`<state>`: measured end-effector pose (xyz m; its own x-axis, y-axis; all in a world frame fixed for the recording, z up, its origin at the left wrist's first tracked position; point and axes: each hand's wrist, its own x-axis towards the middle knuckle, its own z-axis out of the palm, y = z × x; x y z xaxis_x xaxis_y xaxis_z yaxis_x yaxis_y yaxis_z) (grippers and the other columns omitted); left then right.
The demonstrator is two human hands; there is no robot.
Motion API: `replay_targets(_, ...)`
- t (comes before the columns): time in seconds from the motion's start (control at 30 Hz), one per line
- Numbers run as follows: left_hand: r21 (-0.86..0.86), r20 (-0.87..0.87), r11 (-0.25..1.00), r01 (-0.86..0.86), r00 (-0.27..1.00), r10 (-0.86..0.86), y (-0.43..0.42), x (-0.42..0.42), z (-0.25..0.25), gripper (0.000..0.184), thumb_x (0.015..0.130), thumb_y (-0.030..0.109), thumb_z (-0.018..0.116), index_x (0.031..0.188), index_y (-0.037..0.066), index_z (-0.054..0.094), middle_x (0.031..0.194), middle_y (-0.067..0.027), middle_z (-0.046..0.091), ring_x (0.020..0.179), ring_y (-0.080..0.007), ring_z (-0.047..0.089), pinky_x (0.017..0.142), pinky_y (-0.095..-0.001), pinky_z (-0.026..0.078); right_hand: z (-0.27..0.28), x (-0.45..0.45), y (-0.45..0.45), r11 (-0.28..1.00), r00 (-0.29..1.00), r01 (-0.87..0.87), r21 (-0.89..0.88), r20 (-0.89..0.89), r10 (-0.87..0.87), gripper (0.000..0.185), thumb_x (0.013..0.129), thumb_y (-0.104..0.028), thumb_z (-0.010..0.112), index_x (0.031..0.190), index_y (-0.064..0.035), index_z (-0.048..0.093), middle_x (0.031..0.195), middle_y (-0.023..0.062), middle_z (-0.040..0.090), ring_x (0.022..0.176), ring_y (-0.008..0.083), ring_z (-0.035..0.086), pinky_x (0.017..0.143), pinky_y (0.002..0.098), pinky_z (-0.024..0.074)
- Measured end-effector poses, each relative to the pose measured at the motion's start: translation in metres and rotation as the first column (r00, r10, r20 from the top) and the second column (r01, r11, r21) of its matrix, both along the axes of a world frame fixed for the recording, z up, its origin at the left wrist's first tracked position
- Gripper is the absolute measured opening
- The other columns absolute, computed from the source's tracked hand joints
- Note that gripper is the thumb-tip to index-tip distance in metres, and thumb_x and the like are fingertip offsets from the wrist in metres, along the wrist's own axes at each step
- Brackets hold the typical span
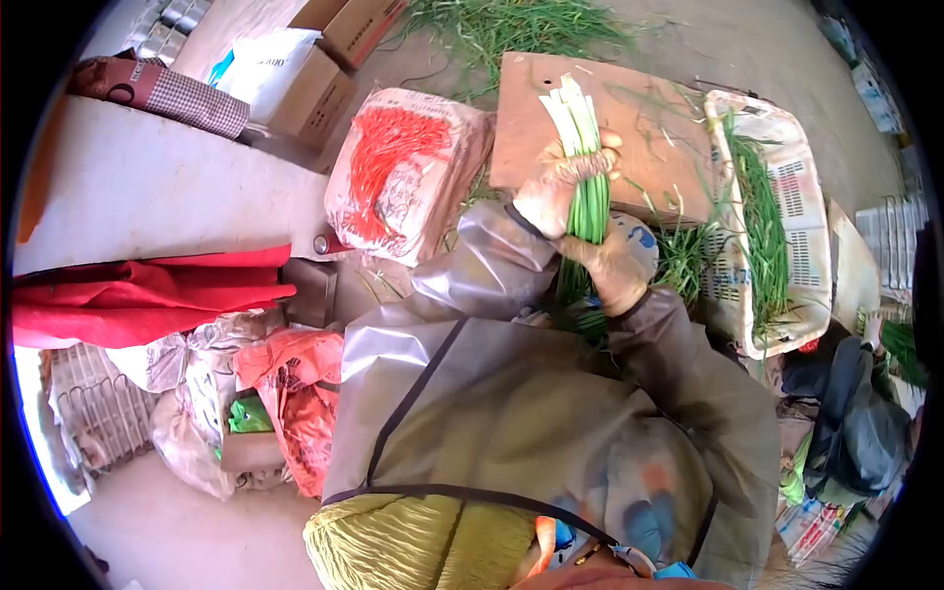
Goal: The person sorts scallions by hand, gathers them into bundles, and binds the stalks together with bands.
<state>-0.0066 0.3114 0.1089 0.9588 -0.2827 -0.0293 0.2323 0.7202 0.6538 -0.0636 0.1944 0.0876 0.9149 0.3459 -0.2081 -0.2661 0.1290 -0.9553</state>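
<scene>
A bunch of green stalks with white ends [588,208], which look like garlic chives or scallions, stands upright in front of me, white ends away from me. Wrapped around its upper part is my left hand [553,189], in a pale glove. Lower down, my right hand [618,267], also gloved, closes around the green part from the right. Its fingers are partly hidden behind the stalks. Beyond my hands lies a brown board [649,123] with scraps of green on it. Loose greens [686,261] lie just right of my right hand.
To the right stands a white plastic basket [808,221] with long greens inside. A bundle of red ties [385,162] rests on stacked sacks [433,231] at the left. More greens [526,28] cover the floor at the back. Cardboard boxes [313,98] and a red cloth [147,295] are on the left.
</scene>
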Motion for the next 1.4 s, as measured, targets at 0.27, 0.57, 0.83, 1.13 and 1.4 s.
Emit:
replay_targets(0.27, 0.701, 0.108, 0.698, -0.147, 0.989, 0.1, 0.128, 0.038, -0.184, 0.046, 0.083, 0.029, 0.06, 0.118, 0.0, 0.05, 0.109, -0.0131, 0.057, 0.098, -0.0195, 0.054, 0.087, -0.0312, 0.042, -0.066, 0.041, 0.013, 0.886, 0.86, 0.26, 0.383, -0.51, -0.032, 0.04, 0.076, -0.013, 0.064, 0.112, 0.0009, 0.052, 0.073, 0.0034, 0.052, 0.064, 0.0136, 0.052, 0.061, 0.0282, 0.0476)
replay_targets(0.57, 0.949, -0.02, -0.313, 0.02, 1.0, 0.003, 0.224, 0.089, -0.27, 0.024, 0.082, 0.021, 0.057, 0.1, 0.006, 0.059, 0.076, -0.0118, 0.061, 0.071, -0.0189, 0.059, 0.063, -0.0316, 0.047, -0.112, 0.057, -0.001, 0.885, 0.745, 0.383, 0.264, -0.655, -0.128, 0.042, 0.077, -0.02, 0.065, 0.113, -0.0015, 0.051, 0.074, 0.003, 0.049, 0.065, 0.0131, 0.051, 0.063, 0.0292, 0.0471)
replay_targets(0.83, 0.811, 0.28, -0.505, -0.296, 0.954, -0.109, 0.237, 0.106, -0.304, 0.022, 0.078, 0.015, 0.062, 0.1, 0.011, 0.06, 0.073, -0.0091, 0.06, 0.067, -0.0196, 0.059, 0.062, -0.0311, 0.046, -0.112, 0.061, 0.001, 0.871, 0.731, 0.419, 0.257, -0.664, -0.155, 0.044, 0.075, -0.018, 0.065, 0.114, -0.0008, 0.05, 0.073, 0.0033, 0.053, 0.063, 0.0127, 0.053, 0.062, 0.0278, 0.0482)
replay_targets(1.13, 0.771, 0.559, -0.026, -0.636, 0.696, -0.452, 0.031, 0.181, -0.182, 0.019, 0.073, 0.028, 0.064, 0.082, 0.012, 0.064, 0.08, -0.0078, 0.062, 0.077, -0.0227, 0.06, 0.064, -0.0341, 0.047, -0.102, 0.057, -0.008, 0.783, 0.747, 0.52, 0.341, -0.626, -0.224, 0.047, 0.074, -0.014, 0.065, 0.116, -0.0007, 0.047, 0.074, 0.0046, 0.055, 0.065, 0.0141, 0.054, 0.063, 0.0288, 0.0481)
replay_targets(1.4, 0.826, 0.394, -0.077, -0.559, 0.669, -0.631, -0.101, 0.218, -0.214, 0.026, 0.076, 0.029, 0.059, 0.093, 0.011, 0.062, 0.084, -0.0122, 0.06, 0.079, -0.0265, 0.06, 0.064, -0.0379, 0.047, -0.096, 0.059, -0.04, 0.701, 0.698, 0.635, 0.325, -0.631, -0.339, 0.047, 0.075, -0.012, 0.063, 0.117, 0.0005, 0.045, 0.077, 0.0058, 0.056, 0.066, 0.0148, 0.055, 0.063, 0.0279, 0.0478)
